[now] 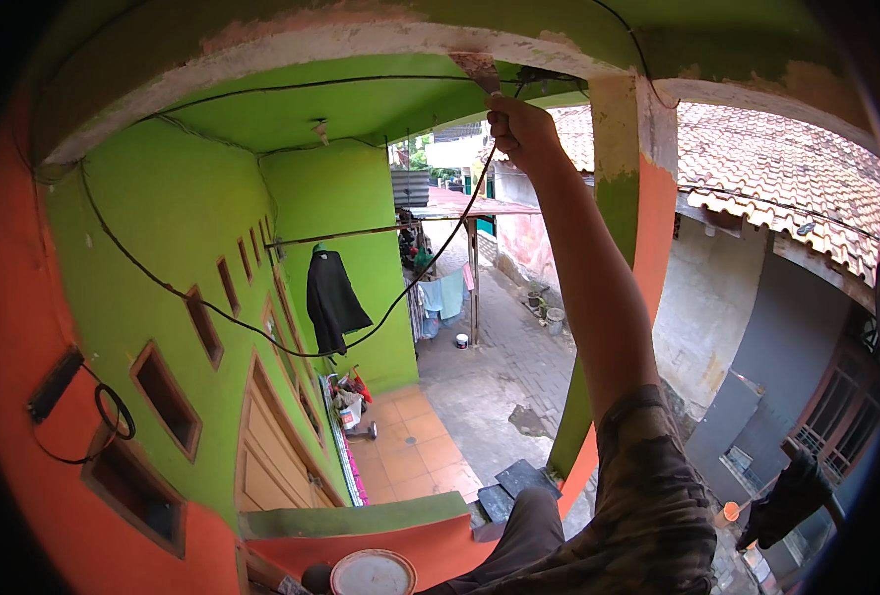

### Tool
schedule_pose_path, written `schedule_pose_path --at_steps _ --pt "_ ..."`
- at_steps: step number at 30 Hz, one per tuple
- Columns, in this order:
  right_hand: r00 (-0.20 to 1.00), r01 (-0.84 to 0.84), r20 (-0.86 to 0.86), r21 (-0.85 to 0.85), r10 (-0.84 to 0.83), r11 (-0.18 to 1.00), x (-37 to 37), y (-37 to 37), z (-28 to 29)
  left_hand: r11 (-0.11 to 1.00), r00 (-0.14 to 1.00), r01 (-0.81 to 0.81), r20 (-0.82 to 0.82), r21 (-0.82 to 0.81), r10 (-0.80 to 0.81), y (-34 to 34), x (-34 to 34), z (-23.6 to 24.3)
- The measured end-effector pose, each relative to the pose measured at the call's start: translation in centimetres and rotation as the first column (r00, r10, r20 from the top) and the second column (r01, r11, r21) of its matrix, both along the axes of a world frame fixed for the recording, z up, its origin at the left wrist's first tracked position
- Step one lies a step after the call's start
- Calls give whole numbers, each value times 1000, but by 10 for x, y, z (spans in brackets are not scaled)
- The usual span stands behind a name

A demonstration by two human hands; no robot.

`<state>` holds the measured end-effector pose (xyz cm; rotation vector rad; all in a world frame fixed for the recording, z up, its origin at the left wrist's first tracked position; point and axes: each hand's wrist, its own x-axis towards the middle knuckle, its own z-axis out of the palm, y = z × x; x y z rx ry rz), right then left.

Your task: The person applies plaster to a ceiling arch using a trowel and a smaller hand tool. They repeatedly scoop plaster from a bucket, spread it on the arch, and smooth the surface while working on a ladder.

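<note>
My right arm stretches upward, and my right hand [522, 129] is closed around the handle of a scraper [477, 69]. The scraper's wide, stained blade rests at the lower edge of the overhead beam [361, 50], whose paint is patchy and worn to pale plaster. Just beside the hand passes a black cable [400, 297], which sags in a long loop across the porch. Below me sits a round whitish lid or bucket top [373, 573], near my bent knee [534, 516]. My left hand is outside the picture.
A green and orange pillar [614, 218] stands right of my arm. Below runs a low wall [361, 521] with a green top. A dark jacket [333, 297] hangs from a pole [341, 236]. A small tricycle-like toy [351, 402] stands on the tiled floor [410, 436].
</note>
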<state>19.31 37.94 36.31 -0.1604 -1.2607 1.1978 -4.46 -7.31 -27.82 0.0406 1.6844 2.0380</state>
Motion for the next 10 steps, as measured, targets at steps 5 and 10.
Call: schedule_pose_path --at_steps 5,10 --pt "999 39 -2 30 -39 999 -1 0 15 999 999 -38 13 -15 38 -2 12 14" --pt "995 82 -61 87 -77 993 0 -38 8 999 1000 -32 3 40 31 -6 -14 -26"
